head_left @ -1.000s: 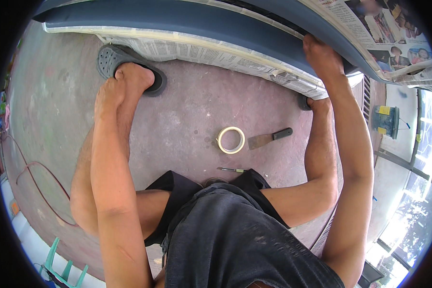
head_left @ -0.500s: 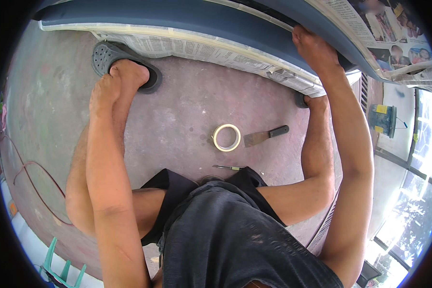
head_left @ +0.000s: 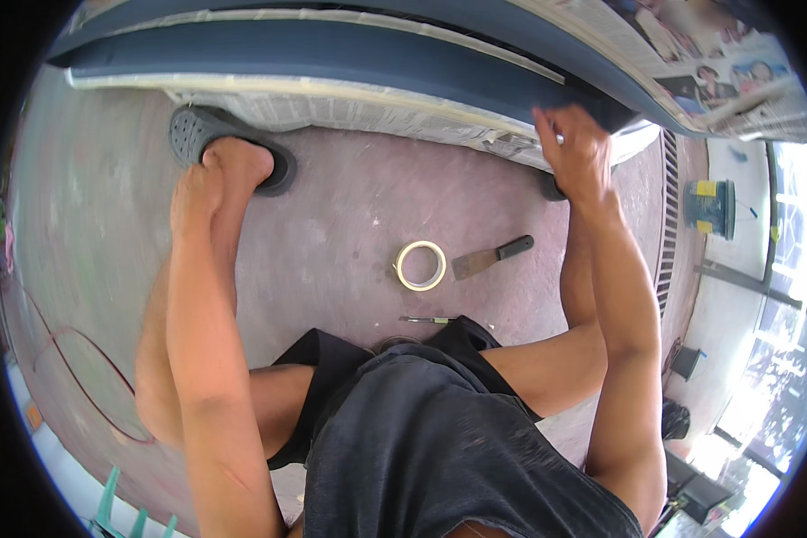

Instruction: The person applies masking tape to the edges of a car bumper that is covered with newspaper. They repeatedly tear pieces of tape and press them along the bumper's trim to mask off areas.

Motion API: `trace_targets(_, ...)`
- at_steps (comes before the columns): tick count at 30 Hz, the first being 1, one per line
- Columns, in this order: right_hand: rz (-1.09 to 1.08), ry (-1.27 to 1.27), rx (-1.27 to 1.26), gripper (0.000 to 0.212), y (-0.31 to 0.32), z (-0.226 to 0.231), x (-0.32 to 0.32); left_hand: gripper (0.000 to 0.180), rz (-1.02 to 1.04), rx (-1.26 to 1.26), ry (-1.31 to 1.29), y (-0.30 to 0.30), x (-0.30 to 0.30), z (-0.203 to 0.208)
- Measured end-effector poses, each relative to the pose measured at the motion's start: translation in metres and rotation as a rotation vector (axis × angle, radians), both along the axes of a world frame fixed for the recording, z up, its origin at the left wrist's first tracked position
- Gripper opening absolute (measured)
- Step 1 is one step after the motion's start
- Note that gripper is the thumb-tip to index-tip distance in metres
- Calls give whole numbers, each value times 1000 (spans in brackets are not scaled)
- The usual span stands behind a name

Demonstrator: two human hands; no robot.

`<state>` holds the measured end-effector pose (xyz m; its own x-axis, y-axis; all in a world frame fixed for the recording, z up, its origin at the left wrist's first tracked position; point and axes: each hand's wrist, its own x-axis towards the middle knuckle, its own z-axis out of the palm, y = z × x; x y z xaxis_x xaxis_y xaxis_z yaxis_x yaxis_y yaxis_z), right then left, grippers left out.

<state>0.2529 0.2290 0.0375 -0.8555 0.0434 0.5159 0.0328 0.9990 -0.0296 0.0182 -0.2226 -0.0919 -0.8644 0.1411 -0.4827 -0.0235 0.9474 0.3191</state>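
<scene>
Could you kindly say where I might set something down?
Bare grey concrete floor lies left of the round cream tape roll, towards the grey perforated clog, and beyond it, up to the printed newspaper masking. Crowded: black-handled metal scraper right, slim greenish-handled knife nearer.

Lower newspaper (head_left: pixel 368 114): hangs along the lower edge of the blue panel (head_left: pixel 332 56); grey columns of small print run across it, too blurred to read.
Darker patch: toward the right end of that sheet, print or picture, cannot tell which.
Upper newspaper (head_left: pixel 641 56): at upper right, beyond the panel; colour photos of people, with blurred print beside them, no word legible.
Bucket (head_left: pixel 728 206): two yellow patches on its side, one near each end; whether they bear lettering is too small to tell.
Readable words or numbers: none.
</scene>
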Motion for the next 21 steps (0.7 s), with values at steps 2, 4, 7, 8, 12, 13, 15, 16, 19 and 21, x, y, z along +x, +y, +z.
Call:
trace_targets(2, -97, -48, -65, 16, 13, -16, 40, 90, -19, -28, 2, -3, 1, 4)
trace_targets(4, -237, -93, -87, 15, 44, -35, 91, 91, -52, -42, -4, 2, -2, 3)
trace_targets(7, -686, -204, -154, 29, 53, -33, 127, 92, -74, -86, 2, -3, -2, 4)
trace_targets(8, -802, -272, -222, 37, 57, -34, 137, 92, -75, -92, 6, -6, -1, 8)
trace_targets(12, -1067, -760, -453, 59, 114, -84, 188, 94, -103, -122, 34, -13, 0, 16)
trace_targets(13, -999, -856, -423, 57, 124, -99, 190, 94, -102, -134, 48, -17, 2, 20)
trace_targets(15, -794, -947, -298, 52, 147, -128, 169, 99, -101, -148, 82, -21, 7, 23)
trace_targets(16, -709, -936, -230, 49, 162, -140, 147, 104, -105, -146, 101, -15, 8, 22)
trace_targets(19, -606, -796, -97, 40, 174, -152, 112, 100, -77, -160, 68, -6, 11, 21)
trace_targets(21, -594, -767, -32, 39, 171, -144, 108, 94, -79, -169, 48, 10, 2, 20)
